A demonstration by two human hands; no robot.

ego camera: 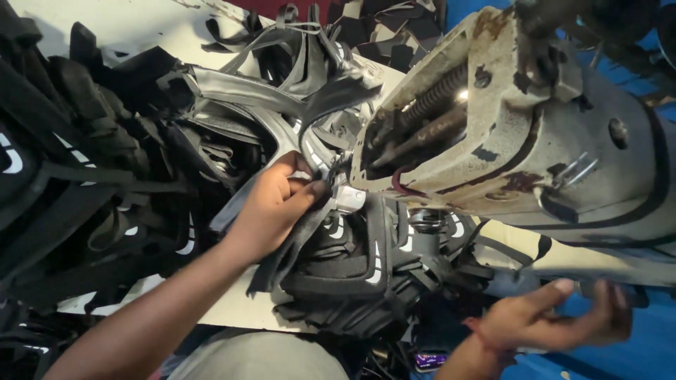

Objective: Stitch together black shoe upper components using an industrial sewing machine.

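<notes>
— Left hand [271, 207]?

— Curled around a long black fabric strip [296, 243], thumb and fingers [310, 188] pinching it close to the small metal presser part [350, 199] under the head of the worn cream-coloured sewing machine [507, 127]. Forearm coming in from the lower left.

— Look of that strip?

— Dark, matte, flat and limp, narrow; running from the pinch down and left past the wrist, ending in a loose hanging tail above the white surface [232, 309]. Upper end lost among other black pieces near the needle area; cannot tell exactly where it stops.

— Below it?

— A stacked heap of black padded fabric parts with small white curved marks [366, 274], lying on the surface just beside the strip and partly under the machine head.

— Right hand [556, 317]?

— Low at the right, palm turned up, well apart from the strip. Fingers bent loosely, thumb and forefinger close together around something thin at the machine's lower edge; too blurred to tell what, or whether truly gripped. Red thread band [481, 329] on the wrist.

— Rest?

— Big pile of black straps and cut pieces [105, 155] filling the left side, grey strips [282, 91] arching above the left hand.
</notes>
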